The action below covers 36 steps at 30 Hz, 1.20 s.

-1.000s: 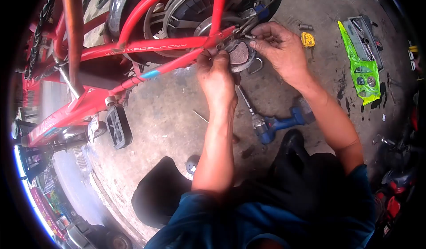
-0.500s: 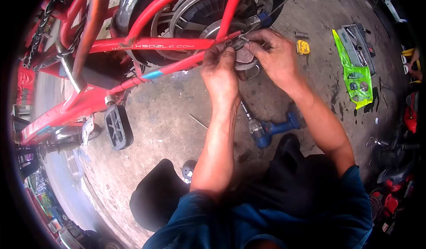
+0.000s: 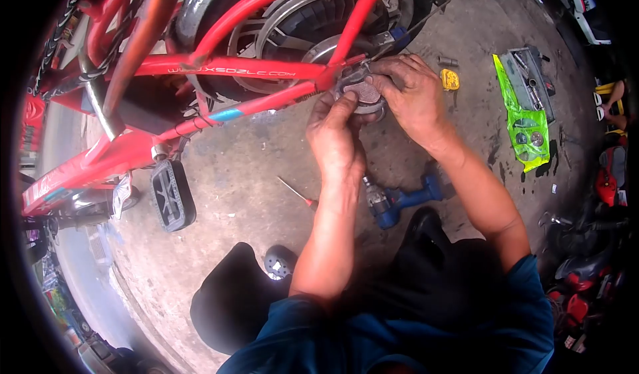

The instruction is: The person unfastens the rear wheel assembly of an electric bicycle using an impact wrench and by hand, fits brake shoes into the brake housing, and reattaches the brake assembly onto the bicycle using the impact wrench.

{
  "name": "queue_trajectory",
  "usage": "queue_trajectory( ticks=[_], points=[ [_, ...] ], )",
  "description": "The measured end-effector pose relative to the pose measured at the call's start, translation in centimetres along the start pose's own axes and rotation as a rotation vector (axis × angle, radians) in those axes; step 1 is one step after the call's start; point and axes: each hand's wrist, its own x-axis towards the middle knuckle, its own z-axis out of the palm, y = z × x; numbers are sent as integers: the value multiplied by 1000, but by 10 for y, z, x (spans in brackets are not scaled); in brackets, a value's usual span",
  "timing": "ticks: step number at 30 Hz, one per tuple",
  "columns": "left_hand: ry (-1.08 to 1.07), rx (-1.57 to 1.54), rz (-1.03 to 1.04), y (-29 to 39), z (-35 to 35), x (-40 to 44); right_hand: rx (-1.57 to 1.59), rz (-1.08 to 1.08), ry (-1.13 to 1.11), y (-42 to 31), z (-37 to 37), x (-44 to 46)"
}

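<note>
Over concrete (image 3: 233, 167), left hand (image 3: 335, 131) pinches a grey disc (image 3: 364, 93), textured face up, long axis slanting down-right, right hand's (image 3: 414, 101) grip unclear.

The lower side of the round metal part (image 3: 367, 95) is hidden by the left hand (image 3: 336, 131), and whether anything is pinched in the right hand (image 3: 413, 97) cannot be told. At twelve o'clock the wheel (image 3: 319, 31) is cut off by the top edge. At six, the screwdriver's red handle (image 3: 311, 203) is partly covered by the left forearm (image 3: 329, 234). The round bits (image 3: 536, 138) at three are too small to be identified; the clutter (image 3: 586, 274) at four is blurred.
</note>
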Motion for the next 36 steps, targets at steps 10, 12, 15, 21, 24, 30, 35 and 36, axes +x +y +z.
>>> queue_trajectory(
  ticks=[10, 12, 15, 21, 24, 30, 35, 36],
  points=[
    [5, 37, -26, 0, -13, 10, 143, 66, -83, 7, -2, 3],
    [14, 50, -29, 1, -13, 11, 215, 133, -119, 9, -4, 5],
    [31, 82, -38, 6, -9, 11, 379, 288, -136, 12, -3, 5],
    [18, 107, -15, 4, -8, 13, 229, 178, -209, 13, -7, 10],
    [15, 114, -3, 4, -8, 14, 183, 195, -255, 8, -13, 13],
    [6, 90, -23, 6, -11, 16, 31, 51, -301, 11, -18, 21],
    [-21, 112, -24, 4, -16, 17, 59, 55, -289, 14, -16, 17],
    [-24, 101, -30, 4, -17, 17, 55, 57, -281, 14, -15, 15]
  ],
)
